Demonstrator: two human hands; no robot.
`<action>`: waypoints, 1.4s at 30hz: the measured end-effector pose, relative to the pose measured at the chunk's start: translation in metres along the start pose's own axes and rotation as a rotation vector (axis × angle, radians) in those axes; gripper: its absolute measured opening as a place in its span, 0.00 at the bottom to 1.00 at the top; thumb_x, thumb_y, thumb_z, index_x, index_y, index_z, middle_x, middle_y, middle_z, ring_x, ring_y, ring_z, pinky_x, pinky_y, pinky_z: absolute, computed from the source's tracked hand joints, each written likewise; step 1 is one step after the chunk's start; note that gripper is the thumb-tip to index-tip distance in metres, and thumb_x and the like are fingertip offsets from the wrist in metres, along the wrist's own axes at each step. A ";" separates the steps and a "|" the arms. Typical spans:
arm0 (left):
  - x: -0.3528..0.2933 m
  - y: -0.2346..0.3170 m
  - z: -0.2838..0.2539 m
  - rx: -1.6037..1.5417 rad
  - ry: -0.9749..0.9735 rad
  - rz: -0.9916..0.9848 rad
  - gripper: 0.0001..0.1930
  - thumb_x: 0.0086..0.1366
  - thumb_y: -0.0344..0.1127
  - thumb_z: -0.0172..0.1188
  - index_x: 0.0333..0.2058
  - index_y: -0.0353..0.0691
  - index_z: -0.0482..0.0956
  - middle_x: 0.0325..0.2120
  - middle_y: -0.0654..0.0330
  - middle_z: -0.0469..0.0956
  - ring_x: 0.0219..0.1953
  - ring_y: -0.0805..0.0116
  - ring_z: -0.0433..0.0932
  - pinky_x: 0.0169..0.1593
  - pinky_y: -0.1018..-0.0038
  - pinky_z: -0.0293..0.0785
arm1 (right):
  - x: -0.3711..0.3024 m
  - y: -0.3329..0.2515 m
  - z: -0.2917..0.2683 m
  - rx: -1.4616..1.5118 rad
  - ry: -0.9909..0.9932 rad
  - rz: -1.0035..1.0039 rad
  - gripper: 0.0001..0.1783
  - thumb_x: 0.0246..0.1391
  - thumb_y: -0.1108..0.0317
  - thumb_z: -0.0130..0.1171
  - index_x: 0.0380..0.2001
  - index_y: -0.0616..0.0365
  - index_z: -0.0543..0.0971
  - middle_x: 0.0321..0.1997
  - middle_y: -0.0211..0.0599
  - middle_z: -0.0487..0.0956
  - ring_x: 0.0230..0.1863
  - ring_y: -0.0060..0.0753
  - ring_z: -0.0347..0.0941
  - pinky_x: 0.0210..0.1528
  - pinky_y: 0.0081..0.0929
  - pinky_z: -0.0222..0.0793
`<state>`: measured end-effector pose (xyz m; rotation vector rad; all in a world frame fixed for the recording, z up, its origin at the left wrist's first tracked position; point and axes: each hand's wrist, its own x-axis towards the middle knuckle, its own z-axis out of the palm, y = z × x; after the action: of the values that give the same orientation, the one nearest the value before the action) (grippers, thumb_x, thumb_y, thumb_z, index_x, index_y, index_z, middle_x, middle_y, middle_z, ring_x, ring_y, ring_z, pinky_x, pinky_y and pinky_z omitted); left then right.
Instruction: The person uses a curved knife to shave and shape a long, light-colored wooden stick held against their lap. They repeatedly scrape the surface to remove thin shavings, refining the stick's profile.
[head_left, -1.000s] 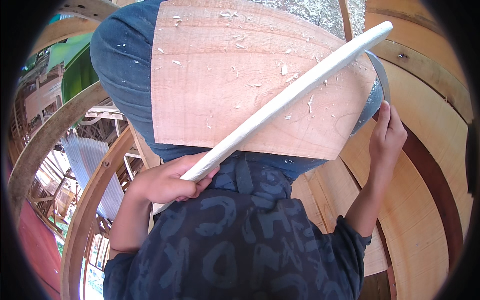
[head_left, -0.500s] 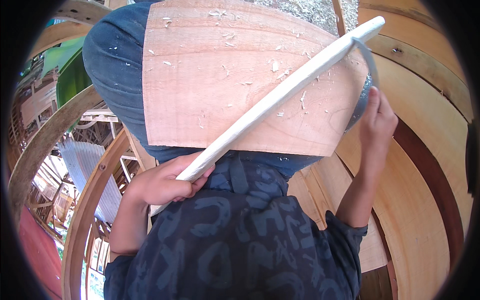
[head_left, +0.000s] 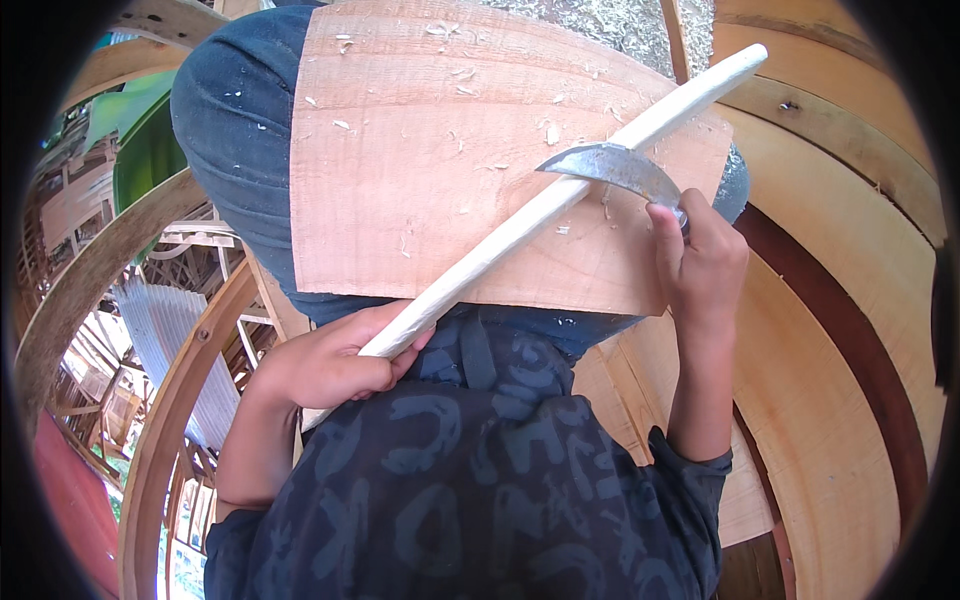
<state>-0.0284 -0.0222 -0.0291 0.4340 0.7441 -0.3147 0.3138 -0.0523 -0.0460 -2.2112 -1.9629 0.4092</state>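
A pale, peeled wooden stick [head_left: 500, 250] runs slantwise from my waist up to the far right, over a flat board [head_left: 400, 200] on my lap. My left hand [head_left: 345, 360] is closed around its near end, and the butt pokes out behind the hand by my shirt. In my right hand [head_left: 705, 255] is a curved knife [head_left: 625, 168] with a broad sickle-like blade; its handle is mostly hidden in my fingers. The blade lies across the upper half of the stick, its tip pointing left over the board.
Wood shavings [head_left: 552, 132] are scattered on the board, with a heap of shavings [head_left: 610, 40] beyond it. Curved planks [head_left: 830, 230] rise along the right. Bent wooden ribs [head_left: 185, 400] and a corrugated metal sheet [head_left: 180, 345] stand at the left.
My right hand has brought the knife nearer and leftward along the stick, from close to its far end to its upper middle. The left hand keeps its hold, nearly still.
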 end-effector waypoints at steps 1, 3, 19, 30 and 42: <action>0.000 0.000 -0.001 -0.010 -0.009 0.002 0.19 0.50 0.27 0.51 0.43 0.38 0.66 0.27 0.65 0.65 0.25 0.79 0.64 0.24 0.81 0.62 | 0.006 0.007 0.000 -0.002 0.025 0.084 0.21 0.63 0.55 0.55 0.24 0.62 0.73 0.15 0.44 0.69 0.16 0.40 0.64 0.21 0.32 0.61; -0.001 -0.001 0.002 -0.035 0.009 -0.014 0.21 0.46 0.28 0.51 0.43 0.37 0.65 0.26 0.65 0.65 0.23 0.79 0.64 0.23 0.81 0.62 | 0.010 0.026 -0.008 0.004 0.087 0.203 0.21 0.65 0.57 0.52 0.25 0.64 0.73 0.16 0.45 0.68 0.16 0.38 0.61 0.22 0.31 0.60; 0.002 -0.001 0.002 0.004 0.015 -0.042 0.25 0.40 0.31 0.52 0.42 0.37 0.65 0.24 0.63 0.67 0.19 0.78 0.64 0.19 0.82 0.60 | 0.020 0.038 -0.009 -0.026 0.095 0.242 0.29 0.60 0.44 0.56 0.20 0.62 0.74 0.12 0.39 0.68 0.14 0.36 0.66 0.19 0.33 0.61; 0.002 -0.001 0.001 0.010 0.024 -0.009 0.23 0.43 0.29 0.52 0.43 0.36 0.65 0.25 0.63 0.66 0.20 0.78 0.65 0.20 0.81 0.61 | 0.006 -0.004 -0.003 0.000 -0.055 0.074 0.28 0.56 0.44 0.59 0.21 0.60 0.75 0.13 0.45 0.71 0.17 0.48 0.71 0.21 0.36 0.65; -0.012 -0.005 0.000 -0.011 0.030 0.004 0.20 0.48 0.27 0.51 0.44 0.36 0.65 0.25 0.64 0.67 0.20 0.78 0.65 0.22 0.80 0.62 | 0.028 0.074 -0.028 0.027 0.145 0.462 0.31 0.62 0.46 0.54 0.19 0.65 0.72 0.11 0.38 0.63 0.16 0.32 0.54 0.21 0.32 0.58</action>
<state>-0.0387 -0.0254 -0.0217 0.4305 0.7742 -0.3013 0.3955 -0.0321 -0.0437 -2.5858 -1.3581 0.3139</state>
